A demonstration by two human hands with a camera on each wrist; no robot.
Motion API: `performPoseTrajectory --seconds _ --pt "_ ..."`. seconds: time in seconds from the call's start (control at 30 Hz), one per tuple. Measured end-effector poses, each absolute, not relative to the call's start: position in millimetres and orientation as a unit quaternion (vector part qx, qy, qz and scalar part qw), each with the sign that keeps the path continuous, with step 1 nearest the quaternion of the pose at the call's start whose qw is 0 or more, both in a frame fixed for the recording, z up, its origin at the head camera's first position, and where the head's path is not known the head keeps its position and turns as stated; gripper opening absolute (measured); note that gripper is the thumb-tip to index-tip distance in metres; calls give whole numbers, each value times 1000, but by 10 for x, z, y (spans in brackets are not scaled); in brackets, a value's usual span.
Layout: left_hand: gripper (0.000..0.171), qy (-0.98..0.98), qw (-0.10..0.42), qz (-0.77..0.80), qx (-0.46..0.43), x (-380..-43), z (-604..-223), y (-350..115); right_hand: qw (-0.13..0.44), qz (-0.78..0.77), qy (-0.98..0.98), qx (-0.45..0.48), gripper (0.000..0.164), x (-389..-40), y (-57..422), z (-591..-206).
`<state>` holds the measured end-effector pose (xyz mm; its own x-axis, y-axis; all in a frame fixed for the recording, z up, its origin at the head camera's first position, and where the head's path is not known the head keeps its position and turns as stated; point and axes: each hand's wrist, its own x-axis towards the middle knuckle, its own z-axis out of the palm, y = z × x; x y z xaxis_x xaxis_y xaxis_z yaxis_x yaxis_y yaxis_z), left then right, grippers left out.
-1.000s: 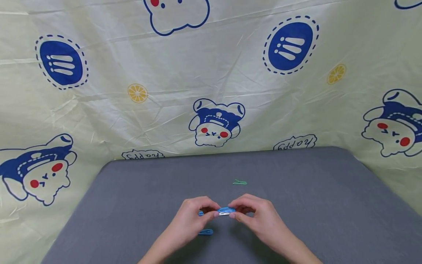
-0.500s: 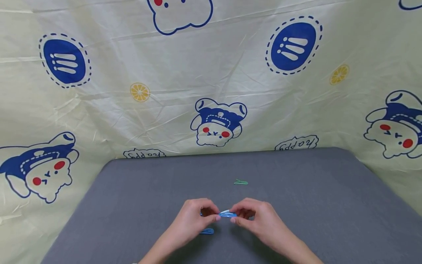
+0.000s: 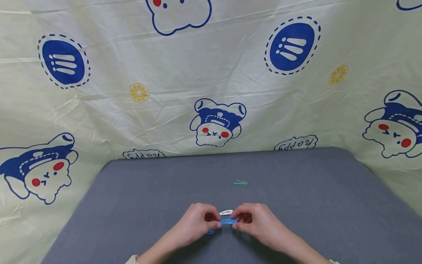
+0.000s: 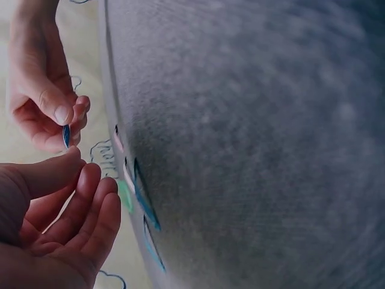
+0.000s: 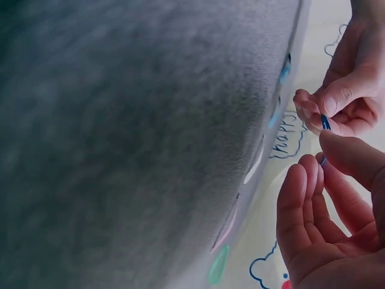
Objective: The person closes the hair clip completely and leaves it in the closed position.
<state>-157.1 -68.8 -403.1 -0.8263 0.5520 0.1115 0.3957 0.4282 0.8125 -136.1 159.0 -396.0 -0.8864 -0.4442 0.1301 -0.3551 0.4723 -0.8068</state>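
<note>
A blue snap hair clip [image 3: 228, 221] is held between my two hands, above the grey table. My left hand [image 3: 197, 224] pinches its left end between thumb and fingers, and my right hand [image 3: 258, 221] pinches its right end. Just behind it in the head view lies a white hair clip [image 3: 226, 212]. Part of another blue hair clip [image 3: 210, 232] shows beside my left hand, which hides the rest. In the left wrist view two blue clips, one of them this blue clip [image 4: 144, 201], lie on the table. Fingers cover both ends of the held clip.
A green hair clip [image 3: 240, 182] lies farther back on the grey table [image 3: 148, 190]. The right wrist view also shows a pink hair clip [image 5: 226, 230] on the table. A patterned cloth [image 3: 171, 66] hangs behind the table's far edge.
Both hands have come slightly lower and nearer with the blue hair clip. The white hair clip behind it now shows more fully, while the loose blue one is more covered by my left hand.
</note>
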Motion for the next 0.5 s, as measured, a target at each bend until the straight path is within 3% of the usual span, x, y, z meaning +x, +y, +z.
performPoseTrajectory --seconds 0.5 --pt "11 836 103 453 293 -1620 -4119 -621 85 -447 852 -257 12 -1485 1682 -4073"
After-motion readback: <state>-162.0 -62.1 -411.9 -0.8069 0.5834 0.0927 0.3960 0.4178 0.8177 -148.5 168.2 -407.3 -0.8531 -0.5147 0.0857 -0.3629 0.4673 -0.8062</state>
